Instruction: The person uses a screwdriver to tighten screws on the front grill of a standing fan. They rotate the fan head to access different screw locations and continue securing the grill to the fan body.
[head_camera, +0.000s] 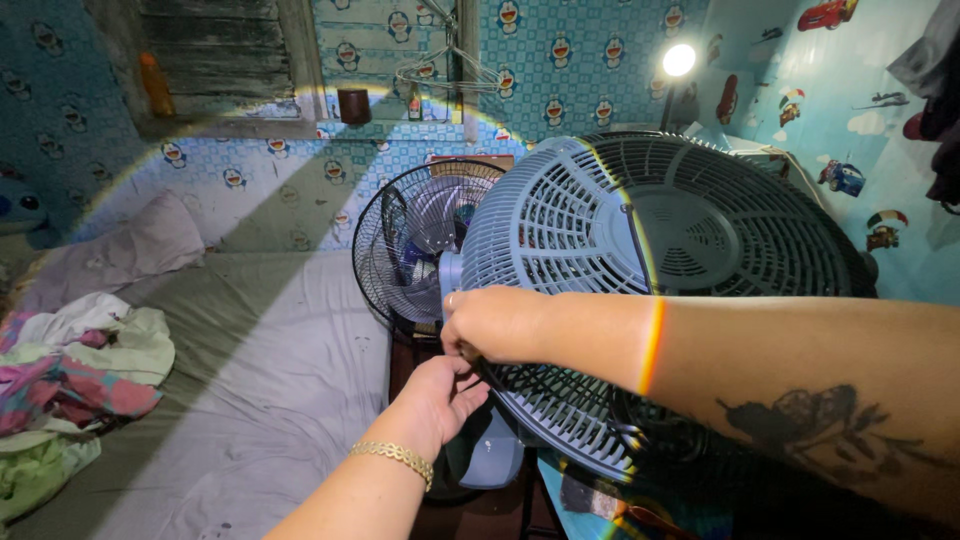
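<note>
A large round grey-blue plastic fan grille (640, 250) stands tilted in front of me, filling the middle right of the head view. My right hand (495, 322) grips its lower left rim, the forearm reaching in from the right. My left hand (440, 392), with a gold bracelet on the wrist, comes up from below and pinches the same rim just under the right hand. Behind the grille stands a fan (420, 250) with a black wire cage and pale blades.
A bed with a grey sheet (260, 380) lies on the left, with a pillow (130, 245) and a heap of coloured clothes (70, 380). A bright lamp (679, 60) shines at the back wall. Blue patterned walls close in behind and on the right.
</note>
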